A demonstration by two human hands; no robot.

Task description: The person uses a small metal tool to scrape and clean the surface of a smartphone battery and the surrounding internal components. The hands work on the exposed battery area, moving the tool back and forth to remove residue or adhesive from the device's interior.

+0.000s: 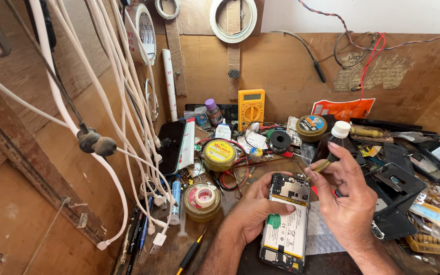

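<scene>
An opened phone (286, 224) lies face down on the bench, its white battery and top circuit board exposed. My left hand (253, 211) rests on its left edge and holds it steady. My right hand (347, 196) grips a small dark bottle with a white cap (332, 142) and a thin brush or applicator (315, 170) whose tip touches the board near the phone's upper right corner.
Round tins (219, 154) and a tape roll (203, 201) sit to the left. A yellow multimeter (251, 107) stands against the back wall. White cables (103, 102) hang at left. Black phone parts (395, 198) and clutter fill the right side.
</scene>
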